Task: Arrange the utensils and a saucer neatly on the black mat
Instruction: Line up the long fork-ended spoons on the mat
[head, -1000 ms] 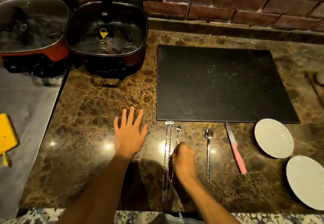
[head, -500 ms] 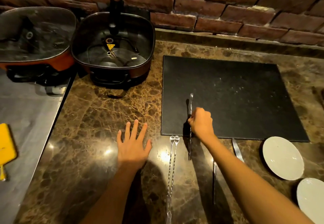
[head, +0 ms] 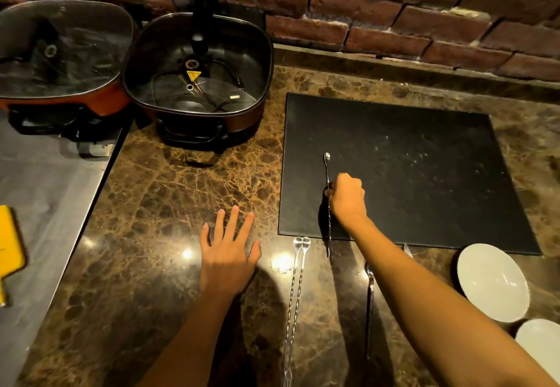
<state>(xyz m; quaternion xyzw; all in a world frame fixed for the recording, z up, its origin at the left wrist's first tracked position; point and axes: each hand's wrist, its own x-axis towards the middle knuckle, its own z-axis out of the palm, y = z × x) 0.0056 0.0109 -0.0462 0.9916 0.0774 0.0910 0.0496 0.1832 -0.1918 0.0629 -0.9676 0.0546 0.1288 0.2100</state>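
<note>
Steel: one fork (head: 327, 171) gripped, two forks (head: 295, 289) lying, two saucers (head: 492, 282).

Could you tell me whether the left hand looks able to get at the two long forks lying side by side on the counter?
Probably yes. The left hand lies flat and empty on the counter, just beside the two long forks, with bare marble between them. The right hand is busy on the black mat.

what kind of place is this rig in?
Probably a kitchen or dining counter: brown marble countertop, red brick back wall, and two square lidded electric pans beside it.
</note>
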